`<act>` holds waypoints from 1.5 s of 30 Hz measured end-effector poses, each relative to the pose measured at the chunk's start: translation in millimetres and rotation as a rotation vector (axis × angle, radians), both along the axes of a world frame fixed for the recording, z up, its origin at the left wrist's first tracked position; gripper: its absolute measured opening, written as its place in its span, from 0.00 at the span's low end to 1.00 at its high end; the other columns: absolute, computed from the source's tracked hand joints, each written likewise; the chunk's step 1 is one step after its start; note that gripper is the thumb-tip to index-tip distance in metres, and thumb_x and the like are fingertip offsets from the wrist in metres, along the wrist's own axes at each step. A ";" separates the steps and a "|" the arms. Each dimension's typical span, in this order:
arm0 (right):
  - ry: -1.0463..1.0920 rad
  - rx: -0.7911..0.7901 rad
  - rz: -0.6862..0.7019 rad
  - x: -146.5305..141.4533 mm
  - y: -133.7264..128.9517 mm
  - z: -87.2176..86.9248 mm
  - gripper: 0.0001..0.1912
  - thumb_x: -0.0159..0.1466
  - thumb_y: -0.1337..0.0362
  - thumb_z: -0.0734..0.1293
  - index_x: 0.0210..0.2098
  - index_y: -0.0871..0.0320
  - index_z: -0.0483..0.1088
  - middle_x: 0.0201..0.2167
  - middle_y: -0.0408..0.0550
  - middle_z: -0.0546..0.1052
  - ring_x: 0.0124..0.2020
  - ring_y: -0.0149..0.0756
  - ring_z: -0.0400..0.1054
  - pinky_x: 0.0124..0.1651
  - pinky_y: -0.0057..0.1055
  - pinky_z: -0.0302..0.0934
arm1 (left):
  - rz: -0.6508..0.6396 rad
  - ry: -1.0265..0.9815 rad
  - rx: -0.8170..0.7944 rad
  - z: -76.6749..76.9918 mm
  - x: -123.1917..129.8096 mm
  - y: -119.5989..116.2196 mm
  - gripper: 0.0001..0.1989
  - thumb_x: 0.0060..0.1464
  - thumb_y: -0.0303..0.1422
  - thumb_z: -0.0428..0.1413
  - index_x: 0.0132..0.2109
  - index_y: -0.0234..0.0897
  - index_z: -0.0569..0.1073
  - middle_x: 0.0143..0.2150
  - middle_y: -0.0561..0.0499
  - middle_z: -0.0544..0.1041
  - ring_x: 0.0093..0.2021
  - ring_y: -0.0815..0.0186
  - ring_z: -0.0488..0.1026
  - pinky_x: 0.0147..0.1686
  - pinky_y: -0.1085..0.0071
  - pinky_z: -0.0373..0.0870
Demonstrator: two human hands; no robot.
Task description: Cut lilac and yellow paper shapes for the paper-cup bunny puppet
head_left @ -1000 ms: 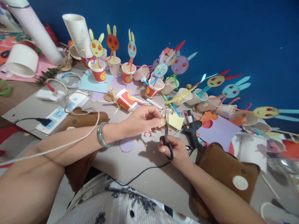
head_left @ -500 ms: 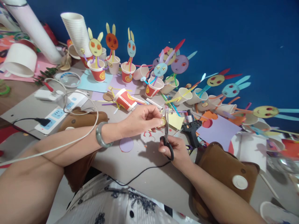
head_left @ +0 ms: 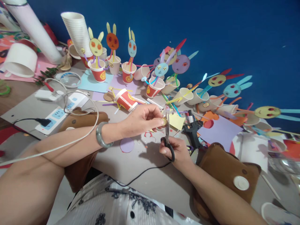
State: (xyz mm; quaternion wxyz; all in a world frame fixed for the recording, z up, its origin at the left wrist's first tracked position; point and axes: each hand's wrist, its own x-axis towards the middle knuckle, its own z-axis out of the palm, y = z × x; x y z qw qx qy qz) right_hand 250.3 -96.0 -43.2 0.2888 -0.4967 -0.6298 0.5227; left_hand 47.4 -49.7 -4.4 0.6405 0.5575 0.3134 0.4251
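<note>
Between thumb and fingers, my left hand (head_left: 145,120) pinches a small yellow paper piece (head_left: 165,122), mostly covered by the fingertips. My right hand (head_left: 177,151) grips black-handled scissors (head_left: 167,137), their blades pointing away from me and against the edge of the paper. Beneath the hands, red paper scraps (head_left: 149,135) lie on the grey table. A purple paper circle (head_left: 127,145) rests below my left wrist. Just beyond the blades is a yellow paper sheet (head_left: 177,121), and a black glue gun (head_left: 194,132) lies to the right.
Paper cups with rabbit-faced figures (head_left: 156,84) line the blue wall. A red cup (head_left: 126,100) lies tipped over. At left are a power strip (head_left: 59,114) and a white cable crossing over my left arm. Brown plush pads (head_left: 225,168) lie under both forearms. A black cord (head_left: 142,172) runs along the front.
Hardly anything differs. Both hands, the paper piece and the scissors stay in nearly the same place, with only a very slight shift of the view.
</note>
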 end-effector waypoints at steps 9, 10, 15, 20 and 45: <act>-0.019 0.001 0.004 0.7 -1.3 -0.1 0.32 0.47 0.34 0.74 0.19 0.58 0.65 0.13 0.39 0.62 0.18 0.27 0.51 0.21 0.28 0.45 | 0.016 0.004 0.003 -0.3 0.4 0.2 0.07 0.51 0.28 0.59 0.31 0.34 0.67 0.25 0.55 0.71 0.25 0.75 0.70 0.25 0.77 0.68; -0.020 0.001 0.005 0.8 -1.3 -0.3 0.32 0.47 0.35 0.74 0.19 0.58 0.66 0.13 0.39 0.62 0.18 0.26 0.51 0.21 0.28 0.45 | 0.018 0.001 0.003 -0.2 0.4 0.2 0.07 0.51 0.28 0.59 0.31 0.34 0.67 0.25 0.55 0.71 0.25 0.75 0.70 0.25 0.77 0.68; -0.011 -0.003 0.001 0.5 -1.1 -0.9 0.32 0.46 0.35 0.75 0.19 0.58 0.66 0.13 0.39 0.62 0.18 0.27 0.51 0.21 0.28 0.45 | 0.024 -0.006 0.003 1.0 0.1 -0.1 0.06 0.51 0.28 0.59 0.31 0.34 0.67 0.25 0.55 0.71 0.25 0.75 0.70 0.26 0.77 0.69; -0.016 -0.008 -0.005 -0.1 -1.9 0.0 0.32 0.46 0.35 0.75 0.18 0.57 0.65 0.13 0.38 0.62 0.18 0.27 0.51 0.21 0.28 0.45 | 0.020 0.000 0.003 1.8 0.0 -0.4 0.06 0.51 0.28 0.59 0.31 0.34 0.67 0.25 0.56 0.71 0.25 0.75 0.70 0.26 0.77 0.69; 0.019 -0.053 -0.023 -0.1 -3.7 -3.0 0.31 0.46 0.38 0.76 0.18 0.57 0.64 0.13 0.38 0.62 0.18 0.26 0.51 0.21 0.28 0.45 | 0.037 0.000 0.039 -0.1 -0.1 1.8 0.07 0.52 0.29 0.58 0.30 0.35 0.66 0.25 0.56 0.69 0.24 0.75 0.69 0.24 0.77 0.68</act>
